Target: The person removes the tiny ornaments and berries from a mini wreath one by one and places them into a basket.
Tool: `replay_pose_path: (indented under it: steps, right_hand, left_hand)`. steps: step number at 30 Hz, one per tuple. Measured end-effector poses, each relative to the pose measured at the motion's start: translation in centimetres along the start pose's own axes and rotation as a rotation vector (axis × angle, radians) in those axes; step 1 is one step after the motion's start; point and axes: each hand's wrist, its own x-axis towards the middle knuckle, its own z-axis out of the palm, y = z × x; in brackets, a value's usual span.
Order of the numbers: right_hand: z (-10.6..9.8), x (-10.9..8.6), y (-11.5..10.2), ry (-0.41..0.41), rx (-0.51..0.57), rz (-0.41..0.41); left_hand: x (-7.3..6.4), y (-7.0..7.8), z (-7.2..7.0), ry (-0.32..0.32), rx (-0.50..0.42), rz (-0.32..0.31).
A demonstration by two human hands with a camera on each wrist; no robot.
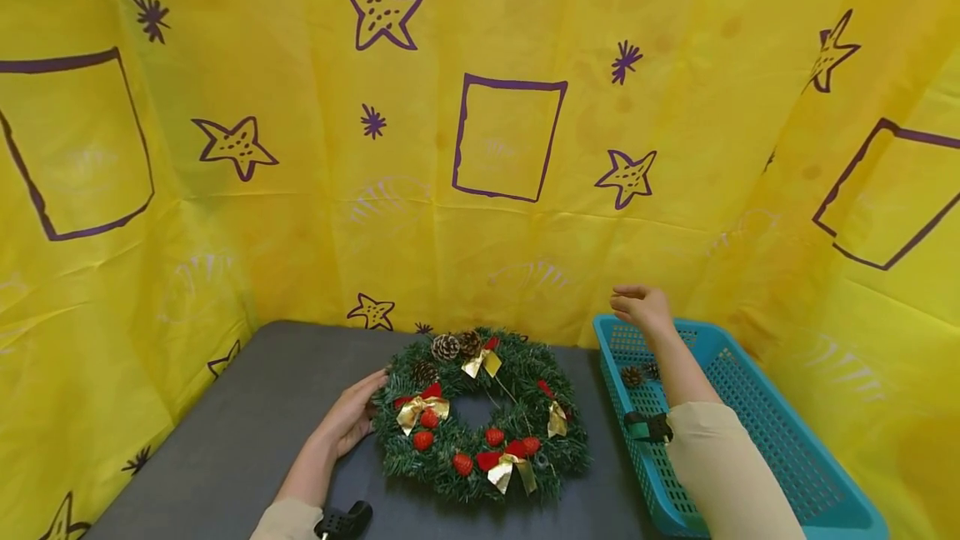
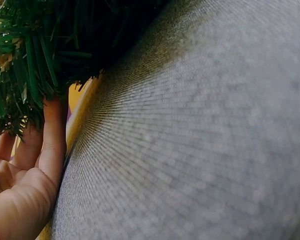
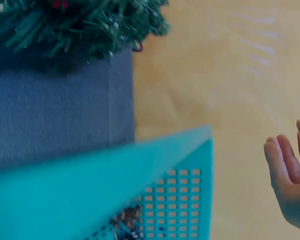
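A green Christmas wreath (image 1: 480,473) lies on the dark table, dressed with gold-and-red bows (image 1: 504,467), red strawberry-like ornaments (image 1: 423,440) and three pine cones (image 1: 446,347) at its upper left. My left hand (image 1: 351,411) rests against the wreath's left side. In the left wrist view its extended fingers (image 2: 54,135) reach into the green needles, their tips hidden. Over the far left corner of a blue basket (image 1: 780,373) hovers my right hand (image 1: 643,307), fingers loosely bent and nothing visible in them. Pine cones (image 1: 632,376) lie inside the basket, toward its far end.
The grey-black table (image 1: 247,432) carries the wreath in the middle and the perforated basket at the right. Yellow cloth (image 1: 300,257) with purple stars and squares hangs around the back and sides. The basket's raised rim (image 1: 840,473) runs along the right.
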Motion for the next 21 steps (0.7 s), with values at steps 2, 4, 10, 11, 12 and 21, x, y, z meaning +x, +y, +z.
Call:
replay_pose_path:
  steps: [2,4,10,11,12,21]
  right_hand:
    - [1.0,0.1,-0.2,-0.017,0.002,0.003]
    - [1.9,0.2,-0.3,-0.038,0.011,0.006]
    - [4.4,0.4,-0.6,-0.093,0.035,-0.005]
    - [4.8,0.5,-0.6,-0.107,0.035,-0.005]
    - [5.2,0.6,-0.6,-0.122,0.037,-0.006]
    - [9.0,0.2,-1.7,-0.199,0.106,0.037]
  left_hand:
    - [0.0,0.0,0.0,0.007,-0.001,-0.003]
    - [0.0,0.0,-0.1,0.007,-0.007,-0.004]
    - [-0.1,-0.1,-0.1,0.005,-0.006,0.004]
    - [0.0,0.0,-0.1,0.003,-0.007,0.007]
    - [0.0,0.0,-0.1,0.001,-0.007,0.01]
    - [0.2,0.2,-0.2,-0.006,-0.021,0.011]
